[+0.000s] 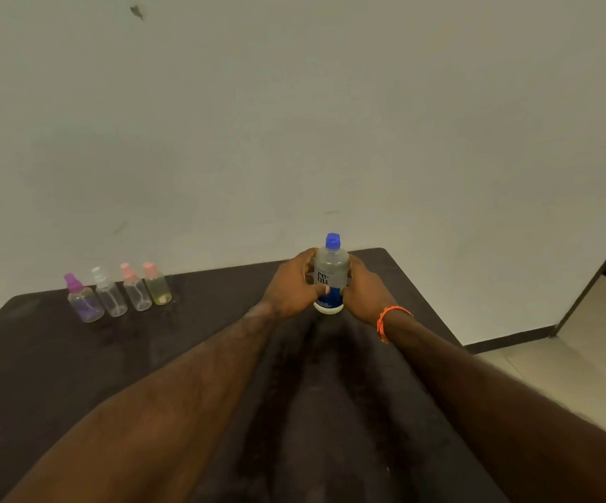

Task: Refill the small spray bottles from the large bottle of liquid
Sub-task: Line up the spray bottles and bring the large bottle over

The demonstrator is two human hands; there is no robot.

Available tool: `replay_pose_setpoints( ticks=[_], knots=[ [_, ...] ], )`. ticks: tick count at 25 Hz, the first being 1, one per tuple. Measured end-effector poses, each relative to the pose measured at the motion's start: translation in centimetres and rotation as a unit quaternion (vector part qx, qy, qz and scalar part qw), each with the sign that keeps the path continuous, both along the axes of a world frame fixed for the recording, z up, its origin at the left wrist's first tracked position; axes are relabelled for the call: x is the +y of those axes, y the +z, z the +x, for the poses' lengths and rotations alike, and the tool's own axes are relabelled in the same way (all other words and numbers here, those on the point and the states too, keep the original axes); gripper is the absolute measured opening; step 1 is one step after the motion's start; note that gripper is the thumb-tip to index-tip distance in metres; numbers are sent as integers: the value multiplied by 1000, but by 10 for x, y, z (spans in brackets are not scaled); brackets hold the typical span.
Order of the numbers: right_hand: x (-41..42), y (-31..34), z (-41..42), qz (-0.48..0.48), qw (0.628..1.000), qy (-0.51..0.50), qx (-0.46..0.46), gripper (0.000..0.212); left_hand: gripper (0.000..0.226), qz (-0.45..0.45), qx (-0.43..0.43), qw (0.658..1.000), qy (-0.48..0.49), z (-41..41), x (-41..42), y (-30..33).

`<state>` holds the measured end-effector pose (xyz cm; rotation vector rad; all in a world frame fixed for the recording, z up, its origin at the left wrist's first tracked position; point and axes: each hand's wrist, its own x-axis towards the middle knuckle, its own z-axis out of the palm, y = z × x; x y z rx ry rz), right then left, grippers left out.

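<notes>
We've got the big bottle [330, 275] upright between both hands, left hand [291, 285] and right hand [364, 289] wrapped round its sides, blue cap [332, 241] still on. Probably best to keep one hand clamped low and twist the cap off with the other. The four spray bottles [118, 294] sit well off to our left on the table [40, 357], tops on.

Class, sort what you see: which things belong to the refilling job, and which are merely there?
Belong: large bottle, gripped by left hand and right hand; four small spray bottles, tops on.
Merely there: dark table; orange wristband.
</notes>
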<state>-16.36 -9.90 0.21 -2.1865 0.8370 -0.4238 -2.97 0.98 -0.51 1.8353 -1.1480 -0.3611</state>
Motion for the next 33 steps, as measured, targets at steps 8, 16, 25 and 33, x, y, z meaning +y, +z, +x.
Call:
replay_pose_setpoints(
  ticks=[8, 16, 25, 33],
  knots=[
    [83, 3, -90, -7, 999, 36, -9, 74, 64, 15, -11, 1000, 10, -78, 90, 12],
    [117, -10, -136, -6, 998, 55, 14, 78, 62, 16, -9, 1000, 12, -122, 134, -8],
    [138, -26, -154, -24, 998, 37, 53, 78, 83, 108, -57, 992, 18, -132, 150, -25],
    [164, -25, -171, -203, 974, -29, 101, 45, 117, 184, -120, 973, 66, -115, 193, -12]
  ],
)
